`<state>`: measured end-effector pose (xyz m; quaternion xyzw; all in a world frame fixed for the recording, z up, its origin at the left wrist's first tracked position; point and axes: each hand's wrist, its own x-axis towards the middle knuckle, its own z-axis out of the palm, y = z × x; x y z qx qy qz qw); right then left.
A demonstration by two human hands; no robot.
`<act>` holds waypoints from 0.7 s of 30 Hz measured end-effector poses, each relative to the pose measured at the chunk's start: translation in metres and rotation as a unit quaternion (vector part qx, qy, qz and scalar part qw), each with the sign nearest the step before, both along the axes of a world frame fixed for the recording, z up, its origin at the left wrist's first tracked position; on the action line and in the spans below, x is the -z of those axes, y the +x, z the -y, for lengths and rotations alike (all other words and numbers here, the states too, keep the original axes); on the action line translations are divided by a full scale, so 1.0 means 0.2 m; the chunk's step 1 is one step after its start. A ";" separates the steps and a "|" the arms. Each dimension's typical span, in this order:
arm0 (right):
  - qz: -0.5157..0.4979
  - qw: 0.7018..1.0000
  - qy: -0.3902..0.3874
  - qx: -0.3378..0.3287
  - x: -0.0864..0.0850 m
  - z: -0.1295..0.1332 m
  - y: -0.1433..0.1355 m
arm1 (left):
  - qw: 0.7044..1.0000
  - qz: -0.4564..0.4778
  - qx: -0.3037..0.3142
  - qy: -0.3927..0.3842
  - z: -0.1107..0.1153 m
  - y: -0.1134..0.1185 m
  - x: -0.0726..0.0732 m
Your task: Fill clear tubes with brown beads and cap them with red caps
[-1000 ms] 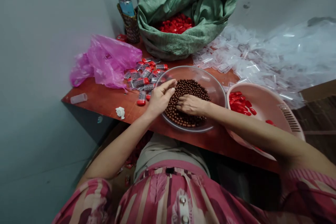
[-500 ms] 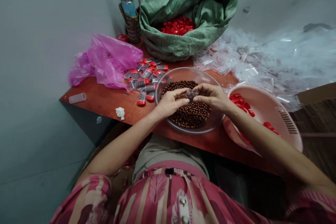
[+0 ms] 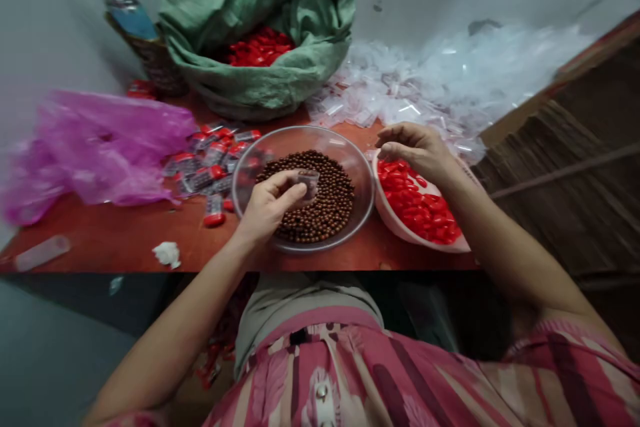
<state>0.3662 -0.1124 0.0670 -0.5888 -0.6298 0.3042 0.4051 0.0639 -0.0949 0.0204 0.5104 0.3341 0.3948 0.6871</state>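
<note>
Pinched between the thumb and fingers of my left hand (image 3: 273, 205) is a small clear plastic container (image 3: 309, 185) that looks dark inside. It is held over a clear bowl (image 3: 367, 187) of brown beads (image 3: 330, 203). My right hand (image 3: 419, 150) hovers above the near-left side of a pink basket (image 3: 381, 203) filled with red caps (image 3: 420, 213). Its fingers are curved, with a gap between thumb and fingertips, and nothing shows in them. Left of the bowl lie several filled containers with red ends (image 3: 203, 179).
A green sack (image 3: 270, 90) of red caps stands at the back. Clear plastic containers (image 3: 400, 87) are heaped behind the basket. A pink plastic bag (image 3: 107, 147), a crumpled white tissue (image 3: 167, 254), a clear tube (image 3: 44, 252) and a flask (image 3: 125, 7) are at left; stacked cardboard (image 3: 575, 167) is at right.
My right hand has let go of the small container and moved right, over the pink basket. My left hand still holds the container above the bowl. The view has swung to the right.
</note>
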 end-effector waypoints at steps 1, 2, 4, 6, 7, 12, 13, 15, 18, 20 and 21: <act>0.061 0.998 -0.014 0.032 0.01 0.02 0.10 | 1.000 -0.024 0.010 0.010 0.00 0.00 0.01; 0.132 0.989 -0.039 0.054 0.02 0.04 0.20 | 0.999 -0.040 0.013 0.018 0.00 0.00 0.02; 0.286 0.948 -0.114 0.078 0.06 0.09 0.36 | 0.998 -0.055 0.005 0.023 -0.01 0.02 0.03; 0.428 0.876 -0.201 0.097 0.12 0.12 0.47 | 0.998 -0.061 -0.008 0.028 -0.01 0.03 0.04; 0.478 0.838 -0.240 0.108 0.15 0.13 0.50 | 0.997 -0.069 -0.007 0.034 -0.01 0.03 0.04; 0.527 0.768 -0.334 0.147 0.31 0.13 0.55 | 0.996 -0.089 -0.002 0.026 0.01 0.02 0.05; 0.526 0.766 -0.337 0.152 0.34 0.12 0.55 | 0.996 -0.084 -0.005 0.022 0.01 0.01 0.06; 0.526 0.765 -0.334 0.166 0.36 0.11 0.55 | 0.997 -0.080 -0.011 0.018 0.01 0.00 0.07; 0.523 0.771 -0.312 0.184 0.37 0.10 0.55 | 0.997 -0.080 -0.014 0.016 0.01 -0.01 0.08; 0.516 0.786 -0.291 0.180 0.38 0.09 0.55 | 0.997 -0.078 -0.010 0.016 0.02 0.00 0.08; 0.510 0.794 -0.282 0.174 0.38 0.08 0.56 | 0.997 -0.076 -0.010 0.017 0.02 0.00 0.08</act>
